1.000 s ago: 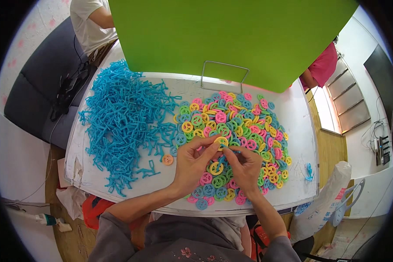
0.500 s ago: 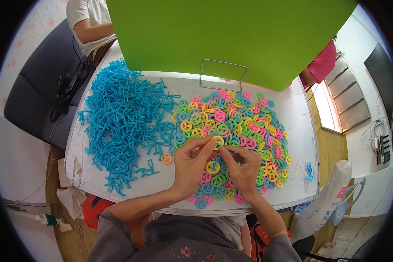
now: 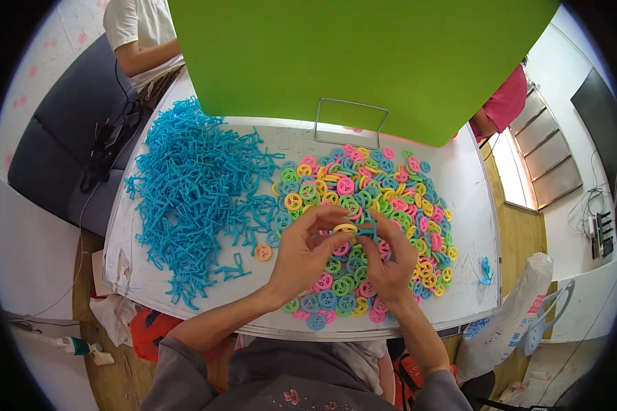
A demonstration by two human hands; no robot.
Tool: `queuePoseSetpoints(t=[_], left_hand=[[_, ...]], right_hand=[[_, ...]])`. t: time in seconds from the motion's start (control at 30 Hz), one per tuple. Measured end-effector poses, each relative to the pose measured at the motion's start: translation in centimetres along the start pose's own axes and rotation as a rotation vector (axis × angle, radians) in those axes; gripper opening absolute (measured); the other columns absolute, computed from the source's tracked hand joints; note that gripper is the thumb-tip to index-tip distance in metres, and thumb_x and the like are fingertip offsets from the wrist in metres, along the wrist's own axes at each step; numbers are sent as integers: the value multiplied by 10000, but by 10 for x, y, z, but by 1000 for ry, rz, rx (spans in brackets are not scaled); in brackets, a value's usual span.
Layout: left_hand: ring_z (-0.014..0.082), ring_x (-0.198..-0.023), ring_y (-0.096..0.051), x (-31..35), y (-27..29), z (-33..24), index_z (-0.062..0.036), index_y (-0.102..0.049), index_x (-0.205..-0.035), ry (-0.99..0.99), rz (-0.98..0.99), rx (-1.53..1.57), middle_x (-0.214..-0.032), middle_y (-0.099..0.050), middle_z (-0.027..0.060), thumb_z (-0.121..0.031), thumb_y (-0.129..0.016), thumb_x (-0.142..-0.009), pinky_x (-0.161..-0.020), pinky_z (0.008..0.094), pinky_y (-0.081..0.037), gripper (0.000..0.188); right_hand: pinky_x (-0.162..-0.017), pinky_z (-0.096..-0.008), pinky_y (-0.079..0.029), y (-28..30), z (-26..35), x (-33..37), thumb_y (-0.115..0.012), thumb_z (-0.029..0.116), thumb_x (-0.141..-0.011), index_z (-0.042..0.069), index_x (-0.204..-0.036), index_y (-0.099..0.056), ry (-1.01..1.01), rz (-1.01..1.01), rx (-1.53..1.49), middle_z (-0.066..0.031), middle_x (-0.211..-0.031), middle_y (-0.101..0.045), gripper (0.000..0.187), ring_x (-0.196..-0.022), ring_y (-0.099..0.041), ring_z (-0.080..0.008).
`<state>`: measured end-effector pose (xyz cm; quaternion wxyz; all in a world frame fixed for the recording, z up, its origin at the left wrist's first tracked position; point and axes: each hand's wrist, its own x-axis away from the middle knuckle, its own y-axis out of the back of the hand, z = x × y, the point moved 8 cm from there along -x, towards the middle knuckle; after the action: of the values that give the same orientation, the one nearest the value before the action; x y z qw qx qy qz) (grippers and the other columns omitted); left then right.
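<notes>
My left hand (image 3: 298, 253) pinches a small yellow plastic wheel (image 3: 344, 228) between thumb and fingers, its edge turned toward me. In my right hand (image 3: 392, 268) is a blue plastic frame piece (image 3: 368, 231), gripped by thumb and index finger right beside the wheel. Whether the two parts are joined is hidden by the fingers. Both hands are above a broad heap of small spoked wheels (image 3: 327, 299) in pink, green, yellow and blue. To the left lies a large pile of blue frame pieces (image 3: 185, 185), with a few loose ones at its near edge.
A peach-coloured disc (image 3: 263, 252) lies between the heaps on the white table (image 3: 247, 301). A metal wire stand (image 3: 351, 101) is before a tall green panel (image 3: 363, 55). One person's arm (image 3: 147, 58) shows at the far left, another's pink sleeve (image 3: 507, 103) at right.
The yellow wheel has turned from face-on to edge-on. My right hand has shifted slightly right and down, and the blue frame piece now shows upright between its fingers.
</notes>
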<state>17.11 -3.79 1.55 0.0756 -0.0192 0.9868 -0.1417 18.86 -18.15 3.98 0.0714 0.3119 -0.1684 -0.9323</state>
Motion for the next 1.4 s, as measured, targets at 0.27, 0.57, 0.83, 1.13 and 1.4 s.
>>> queuePoseSetpoints(t=[0.27, 0.57, 0.83, 1.13, 1.4], left_hand=[[178, -947, -616, 4, 7, 4, 20, -509, -1069, -45, -26, 56, -1023, -603, 107, 34, -580, -886, -868, 342, -532, 197], [123, -932, -593, 5, -11, 3, -4, -542, -1077, 60, -21, -93, -1002, -607, 70, -14, -598, -887, -792, 255, -488, 198], [114, -892, -582, 7, -16, 9, -14, -578, -1042, 161, 131, -87, -977, -609, 56, -75, -558, -929, -769, 258, -491, 129], [102, -885, -574, 9, -15, 21, -51, -573, -1035, 214, 138, -85, -931, -608, 27, -139, -557, -939, -766, 254, -474, 131], [86, -810, -527, -9, 26, -14, -40, -507, -1189, 30, -215, -163, -1061, -536, 44, -72, -533, -927, -673, 219, -441, 265]], right_hand=[[-784, -281, -540, -7, -25, 2, -671, -89, -781, -23, -1166, -559, -414, 123, -465, -107, -951, -651, 406, -849, -652, -165], [-712, -253, -529, 58, -8, 2, -716, -18, -774, -19, -993, -664, -255, 92, -74, -78, -907, -660, 225, -810, -646, -132], [-683, -232, -505, 294, -143, 50, -680, 103, -854, -53, -989, -683, -657, -204, 259, -97, -879, -703, 207, -777, -652, -113], [-681, -284, -501, 350, -200, 85, -684, 201, -836, -24, -967, -695, -739, -201, 568, -120, -837, -704, 261, -727, -651, -174], [-778, -276, -497, 216, -92, 30, -630, 91, -871, 3, -1019, -660, -375, -362, 475, -101, -948, -673, 175, -871, -640, -170]])
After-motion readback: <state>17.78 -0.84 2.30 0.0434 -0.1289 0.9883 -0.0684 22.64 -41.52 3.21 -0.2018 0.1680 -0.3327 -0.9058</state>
